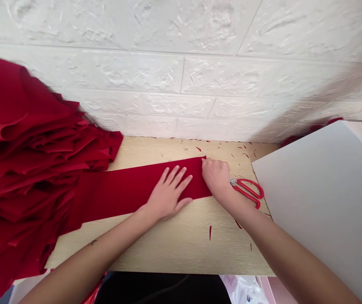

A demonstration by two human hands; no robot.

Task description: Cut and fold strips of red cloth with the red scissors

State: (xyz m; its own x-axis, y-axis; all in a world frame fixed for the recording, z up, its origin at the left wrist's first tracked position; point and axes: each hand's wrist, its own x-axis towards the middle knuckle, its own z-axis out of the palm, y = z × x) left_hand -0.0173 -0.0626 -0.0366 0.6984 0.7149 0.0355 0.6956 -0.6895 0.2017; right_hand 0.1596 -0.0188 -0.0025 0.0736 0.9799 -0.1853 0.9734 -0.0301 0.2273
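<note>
Red fabric strip (127,190): lies flat across the wooden worktop (174,245), running from the heap on the left to a cut end near the middle, with its long edges roughly parallel to the wall.

Left hand (168,192): palm down on the strip close to its cut end, fingers spread and straight, pressing the cloth to the board.

Right hand (216,177): at the very end of the strip, fingers curled, pinching the far corner of the cut edge. The wrist rests on the worktop.

Red-handled scissors (249,190): lying on the worktop just beside the right hand, on its outer side, blades pointing toward the wrist. Neither hand holds them.

Red snippets (210,232): small offcuts scattered over the bare wood, both near the wall and toward the near edge.

Heap of red fabric (25,160): many folded layers piled at the left, covering that end of the worktop.

White panel (320,202): a flat board overlapping the worktop's right end.

White brick-pattern wall (184,76): directly behind the worktop.
</note>
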